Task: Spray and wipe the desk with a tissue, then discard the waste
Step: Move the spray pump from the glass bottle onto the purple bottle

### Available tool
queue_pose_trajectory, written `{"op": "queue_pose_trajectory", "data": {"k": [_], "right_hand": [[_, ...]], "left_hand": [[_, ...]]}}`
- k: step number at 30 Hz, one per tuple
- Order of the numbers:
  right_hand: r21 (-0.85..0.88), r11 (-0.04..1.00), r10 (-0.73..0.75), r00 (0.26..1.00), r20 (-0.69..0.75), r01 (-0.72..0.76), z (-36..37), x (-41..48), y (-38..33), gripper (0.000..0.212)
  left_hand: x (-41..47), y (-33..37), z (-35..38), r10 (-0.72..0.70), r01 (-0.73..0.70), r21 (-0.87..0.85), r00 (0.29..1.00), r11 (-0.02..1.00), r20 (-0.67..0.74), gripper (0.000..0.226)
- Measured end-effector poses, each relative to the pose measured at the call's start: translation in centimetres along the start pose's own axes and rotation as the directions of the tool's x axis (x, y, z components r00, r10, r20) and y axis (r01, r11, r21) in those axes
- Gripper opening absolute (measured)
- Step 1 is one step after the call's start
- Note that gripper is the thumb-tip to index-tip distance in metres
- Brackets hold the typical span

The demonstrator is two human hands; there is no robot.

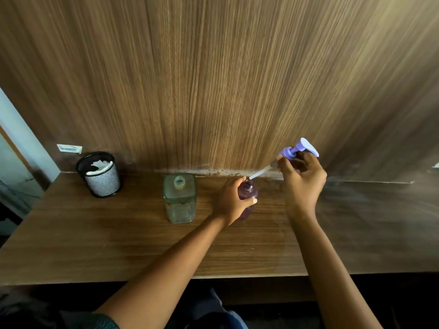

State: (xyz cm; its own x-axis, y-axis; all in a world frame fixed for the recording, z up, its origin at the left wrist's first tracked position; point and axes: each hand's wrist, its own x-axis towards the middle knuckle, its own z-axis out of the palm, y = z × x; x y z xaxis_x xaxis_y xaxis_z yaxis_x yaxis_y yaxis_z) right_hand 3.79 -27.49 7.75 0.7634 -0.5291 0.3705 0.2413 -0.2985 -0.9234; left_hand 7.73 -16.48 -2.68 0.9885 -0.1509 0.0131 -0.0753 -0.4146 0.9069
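2 hands: left hand [231,198] grips 1 purple bottle [248,193], right hand [301,179] its sprayer [297,149]; 1 jar [179,198].

Purple bottle [248,193]: body mostly hidden behind left hand [231,201]; label unreadable. Sticker [69,148] on far panel: print too small to read. Desk [95,245] cut by left and right edges. Both forearms cut at the near edge.

We saw a wooden desk [99,243] set against a wood-grain wall. On it stood a mesh bin [101,178] with tissue at far left, a clear jar [179,199] mid-desk, and just right of it a purple bottle [248,193].
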Motion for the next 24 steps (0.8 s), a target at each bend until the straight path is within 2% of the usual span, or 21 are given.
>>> {"op": "queue_pose_trajectory", "data": {"k": [4,8,15,18,24], "right_hand": [[-0.009,1.000,-0.016,1.000,0.007,0.016,0.1,0.0,-0.2,0.007],[0.004,0.999,-0.039,0.999,-0.007,0.039,0.2,-0.4,-0.4,0.008],[-0.082,0.997,0.020,0.996,0.084,-0.013,0.7,-0.6,1.3,0.009],[-0.130,0.990,0.078,0.984,0.160,-0.057,1.6,-0.7,3.0,0.010],[-0.283,0.959,0.117,0.934,0.336,-0.019,3.1,-0.8,5.4,0.016]], "left_hand": [[0.0,-0.6,0.2,-0.020,0.021,-0.096,1.000,0.995,0.003,0.085],[-0.3,-0.7,0.1,-0.024,0.023,-0.138,1.000,0.990,-0.001,0.084],[-0.3,-0.9,0.6,-0.022,0.021,-0.154,1.000,0.988,-0.008,0.082],[-0.2,-0.8,0.7,-0.027,0.023,-0.153,0.999,0.988,-0.024,0.070],[0.1,-1.0,0.8,-0.038,0.028,-0.134,0.996,0.991,-0.074,0.043]]}}
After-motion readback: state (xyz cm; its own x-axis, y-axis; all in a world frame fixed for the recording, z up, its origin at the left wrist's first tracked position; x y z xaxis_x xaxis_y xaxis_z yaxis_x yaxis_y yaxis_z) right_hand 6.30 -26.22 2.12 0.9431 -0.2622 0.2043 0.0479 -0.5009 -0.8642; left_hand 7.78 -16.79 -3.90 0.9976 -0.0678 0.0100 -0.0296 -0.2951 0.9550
